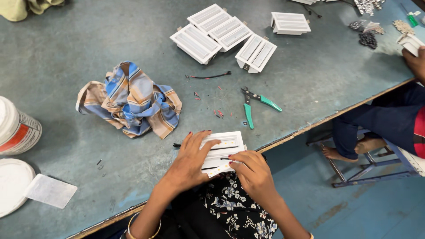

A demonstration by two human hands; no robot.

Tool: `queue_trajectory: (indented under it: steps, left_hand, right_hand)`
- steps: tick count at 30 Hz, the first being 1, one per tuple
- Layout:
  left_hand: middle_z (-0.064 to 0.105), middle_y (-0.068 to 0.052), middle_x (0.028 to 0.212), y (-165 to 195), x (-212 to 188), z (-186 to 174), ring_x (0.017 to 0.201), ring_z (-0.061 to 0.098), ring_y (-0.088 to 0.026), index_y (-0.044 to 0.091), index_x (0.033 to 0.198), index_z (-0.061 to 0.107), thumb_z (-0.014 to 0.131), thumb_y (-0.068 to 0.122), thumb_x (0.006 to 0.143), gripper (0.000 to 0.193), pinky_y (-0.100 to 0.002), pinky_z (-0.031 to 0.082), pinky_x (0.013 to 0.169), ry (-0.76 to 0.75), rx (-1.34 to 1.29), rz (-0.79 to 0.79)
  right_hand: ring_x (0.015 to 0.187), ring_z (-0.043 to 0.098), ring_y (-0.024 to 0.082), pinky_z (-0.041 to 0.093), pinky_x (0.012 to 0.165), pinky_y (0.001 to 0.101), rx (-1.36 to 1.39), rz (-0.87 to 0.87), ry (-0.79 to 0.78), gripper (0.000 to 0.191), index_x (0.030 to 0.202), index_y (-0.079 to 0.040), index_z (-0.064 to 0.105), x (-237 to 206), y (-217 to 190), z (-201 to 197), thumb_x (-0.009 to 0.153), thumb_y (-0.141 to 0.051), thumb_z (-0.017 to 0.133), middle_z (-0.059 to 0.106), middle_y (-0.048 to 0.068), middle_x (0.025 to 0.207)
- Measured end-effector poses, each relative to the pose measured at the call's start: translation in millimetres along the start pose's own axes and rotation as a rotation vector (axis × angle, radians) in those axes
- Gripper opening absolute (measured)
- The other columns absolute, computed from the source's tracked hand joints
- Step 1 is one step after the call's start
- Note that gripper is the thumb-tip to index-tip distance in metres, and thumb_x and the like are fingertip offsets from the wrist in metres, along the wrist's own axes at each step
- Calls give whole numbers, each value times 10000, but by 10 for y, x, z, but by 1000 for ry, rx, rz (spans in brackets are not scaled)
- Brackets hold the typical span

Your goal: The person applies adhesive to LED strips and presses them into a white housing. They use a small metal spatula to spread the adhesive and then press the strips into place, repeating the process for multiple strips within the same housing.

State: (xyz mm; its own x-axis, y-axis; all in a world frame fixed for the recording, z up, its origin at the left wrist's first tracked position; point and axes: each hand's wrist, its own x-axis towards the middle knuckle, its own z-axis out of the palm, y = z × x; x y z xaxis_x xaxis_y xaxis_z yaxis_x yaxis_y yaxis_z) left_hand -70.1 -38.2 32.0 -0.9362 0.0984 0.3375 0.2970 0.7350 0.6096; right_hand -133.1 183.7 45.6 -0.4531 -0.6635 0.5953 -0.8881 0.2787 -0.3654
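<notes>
A white rectangular light fixture (226, 142) with pale strips inside lies at the near edge of the blue-grey table (88, 53). My left hand (191, 160) rests flat on its left side, fingers spread over the top. On the fixture's lower right corner, my right hand (251, 171) presses with bent fingers. A thin black wire (176, 145) sticks out at the fixture's left end.
Green-handled pliers (253, 104) lie beyond the fixture, near red wire scraps (218, 113) and a black wire (210, 76). Several white fixtures (223, 35) sit further back. A crumpled striped cloth (131, 101) lies at left, a white tub (17, 128) far left. Another person's hand (415, 59) works at right.
</notes>
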Motion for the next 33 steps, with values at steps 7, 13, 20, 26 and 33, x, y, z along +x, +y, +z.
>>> queue_trajectory:
  steps: [7,13,20,26,33]
  left_hand:
    - [479,-152,1501,93,-308,43,1469,374,-367,126,1205,662,804,168,725,503,-543,210,1245,91,-160,-129]
    - [482,-156,1486,81,-380,57,1445,357,-375,112,1074,743,849,322,762,391,-548,166,1220,70,-267,-159]
    - [543,-123,1482,57,-396,54,1465,413,-332,110,1005,763,767,243,847,206,-556,140,1267,78,-283,-162]
    - [555,-123,1423,76,-386,52,1422,417,-330,103,987,758,802,287,822,251,-558,137,1237,93,-299,-178]
    - [626,-51,1333,44,-359,103,1366,507,-255,145,1063,774,776,266,859,237,-562,149,1255,154,-248,-176]
  right_hand:
    - [1045,646,314,508,933,437,-28,57,180,211,923,-16,716,-286,-4,287,736,65,770,679,92,1068]
    - [1025,650,293,516,919,407,-7,116,195,209,919,-26,731,-351,-3,346,740,70,776,677,88,1036]
    - [1016,679,271,553,915,378,75,263,234,182,956,-6,703,-346,-29,304,809,88,754,700,78,1033]
    - [1028,661,285,541,910,384,19,200,239,182,920,-19,702,-335,-2,347,786,86,767,692,97,1012]
    - [1034,664,272,530,926,389,9,173,216,201,905,-33,726,-267,20,333,755,95,766,708,74,1022]
